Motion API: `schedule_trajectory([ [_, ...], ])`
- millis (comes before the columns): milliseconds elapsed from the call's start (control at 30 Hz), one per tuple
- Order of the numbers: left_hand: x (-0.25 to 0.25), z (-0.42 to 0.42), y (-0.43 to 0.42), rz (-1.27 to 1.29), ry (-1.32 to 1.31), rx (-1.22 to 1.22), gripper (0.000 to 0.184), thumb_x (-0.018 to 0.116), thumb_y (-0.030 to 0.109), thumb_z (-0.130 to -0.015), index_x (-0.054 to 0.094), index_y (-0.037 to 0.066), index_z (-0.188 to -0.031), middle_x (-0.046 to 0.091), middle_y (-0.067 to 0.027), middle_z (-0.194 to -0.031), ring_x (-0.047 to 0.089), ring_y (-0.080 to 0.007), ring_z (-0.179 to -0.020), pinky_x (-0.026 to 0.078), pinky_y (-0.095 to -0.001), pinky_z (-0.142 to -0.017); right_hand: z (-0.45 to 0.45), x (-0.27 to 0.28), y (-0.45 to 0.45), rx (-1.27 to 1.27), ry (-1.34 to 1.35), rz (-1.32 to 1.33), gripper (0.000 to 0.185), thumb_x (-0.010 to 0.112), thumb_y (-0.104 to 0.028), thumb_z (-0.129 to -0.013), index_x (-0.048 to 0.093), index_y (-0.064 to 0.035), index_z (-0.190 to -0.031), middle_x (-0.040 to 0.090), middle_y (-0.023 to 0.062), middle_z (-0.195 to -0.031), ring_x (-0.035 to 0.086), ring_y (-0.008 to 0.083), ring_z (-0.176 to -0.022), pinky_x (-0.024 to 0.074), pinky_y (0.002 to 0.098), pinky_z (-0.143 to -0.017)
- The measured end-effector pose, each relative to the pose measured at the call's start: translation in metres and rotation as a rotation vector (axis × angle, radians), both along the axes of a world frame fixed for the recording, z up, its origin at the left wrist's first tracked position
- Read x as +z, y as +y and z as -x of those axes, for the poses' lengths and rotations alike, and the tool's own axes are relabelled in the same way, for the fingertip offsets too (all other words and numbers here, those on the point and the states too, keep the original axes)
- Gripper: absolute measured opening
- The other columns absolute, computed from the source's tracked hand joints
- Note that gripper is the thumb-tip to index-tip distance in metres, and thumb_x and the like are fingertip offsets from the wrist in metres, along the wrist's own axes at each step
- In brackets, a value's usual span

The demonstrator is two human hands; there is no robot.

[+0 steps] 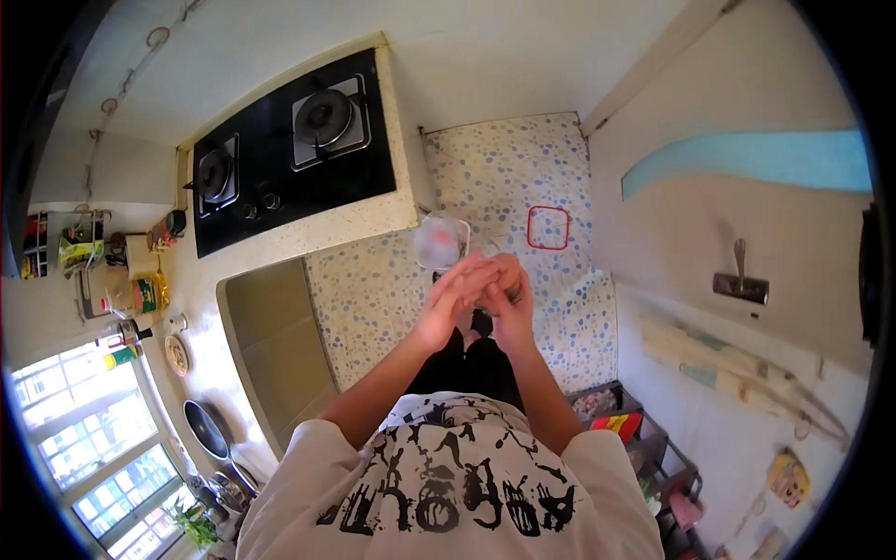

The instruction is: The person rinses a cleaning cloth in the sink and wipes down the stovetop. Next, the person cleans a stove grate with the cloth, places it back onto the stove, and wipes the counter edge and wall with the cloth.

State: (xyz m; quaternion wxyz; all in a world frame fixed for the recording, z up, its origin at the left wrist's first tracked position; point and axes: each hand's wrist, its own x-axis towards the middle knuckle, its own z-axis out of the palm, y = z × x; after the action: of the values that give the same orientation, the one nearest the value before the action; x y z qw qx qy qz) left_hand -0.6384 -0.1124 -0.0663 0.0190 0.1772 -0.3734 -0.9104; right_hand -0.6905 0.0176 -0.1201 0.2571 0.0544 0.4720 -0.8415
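Note:
My left hand (pixel 451 303) and my right hand (pixel 509 297) are brought together in front of my body, above the floor. The left fingers reach across to the right ones, and both sets are bent and pressed together. Whatever lies between them, if anything, is hidden by the fingers. Just beyond the left hand, low down by the counter's corner, is a translucent plastic bag (pixel 437 239) with something reddish showing in it. A red square ring (pixel 548 228) lies on the floor past my right hand.
A black two-burner gas stove (pixel 294 154) sits on the counter at the upper left. A frying pan (pixel 206 428) and an oil bottle (pixel 149 292) are near the window. To the right stands a door with a metal handle (pixel 740 280). A storage rack (pixel 658 448) is at lower right.

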Motion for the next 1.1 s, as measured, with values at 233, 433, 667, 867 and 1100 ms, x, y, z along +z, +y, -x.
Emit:
schedule_trajectory([
  [233, -0.062, 0.042, -0.093, 1.266, -0.204, 0.224, 0.040, 0.062, 0.012, -0.098, 0.061, 0.007, -0.137, 0.064, -0.0140, -0.132, 0.058, -0.0328, -0.125, 0.043, -0.0412, -0.108, 0.093, -0.006, -0.046, -0.024, -0.167, -0.051, 0.030, 0.061, -0.020, -0.102, 0.060, -0.0014, -0.126, 0.066, 0.0055, -0.114, 0.062, 0.0134, -0.098, 0.0514, 0.0275, -0.083],
  [433, -0.118, 0.077, -0.143, 1.770, -0.442, 0.335, 0.051, 0.069, 0.011, -0.086, 0.063, 0.012, -0.136, 0.051, -0.0137, -0.147, 0.043, -0.0371, -0.139, 0.031, -0.0513, -0.115, 0.179, -0.068, -0.104, -0.103, 0.042, -0.358, 0.030, 0.073, -0.016, -0.094, 0.062, -0.0033, -0.119, 0.066, 0.0034, -0.106, 0.060, 0.0100, -0.096, 0.0514, 0.0245, -0.077],
  [667, -0.148, 0.107, -0.150, 1.795, -0.730, 0.431, 0.057, 0.066, 0.017, -0.086, 0.057, 0.015, -0.143, 0.035, -0.0206, -0.159, 0.025, -0.0427, -0.150, 0.005, -0.0643, -0.120, 0.284, -0.091, -0.166, 0.084, 0.792, -0.724, 0.022, 0.078, -0.007, -0.087, 0.067, -0.0044, -0.105, 0.067, 0.0037, -0.090, 0.062, 0.0136, -0.080, 0.0509, 0.0283, -0.071],
  [867, -0.147, 0.143, -0.150, 1.739, -0.892, 0.480, 0.061, 0.067, 0.019, -0.084, 0.055, 0.011, -0.144, 0.033, -0.0234, -0.160, 0.023, -0.0463, -0.150, 0.003, -0.0661, -0.120, 0.384, -0.090, -0.304, 0.084, 1.476, -0.794, 0.025, 0.080, -0.009, -0.081, 0.073, -0.0158, -0.104, 0.059, -0.0001, -0.079, 0.056, 0.0210, -0.071, 0.0489, 0.0329, -0.064],
  [1100, -0.137, 0.189, -0.139, 1.662, -0.888, 0.638, 0.056, 0.067, 0.016, -0.081, 0.059, 0.008, -0.136, 0.040, -0.0248, -0.155, 0.029, -0.0475, -0.147, 0.013, -0.0656, -0.119, 0.440, -0.096, -0.494, 0.015, 2.016, -0.556, 0.039, 0.077, -0.011, -0.077, 0.072, -0.0201, -0.114, 0.062, -0.0035, -0.104, 0.062, 0.0219, -0.094, 0.0526, 0.0371, -0.081],
])
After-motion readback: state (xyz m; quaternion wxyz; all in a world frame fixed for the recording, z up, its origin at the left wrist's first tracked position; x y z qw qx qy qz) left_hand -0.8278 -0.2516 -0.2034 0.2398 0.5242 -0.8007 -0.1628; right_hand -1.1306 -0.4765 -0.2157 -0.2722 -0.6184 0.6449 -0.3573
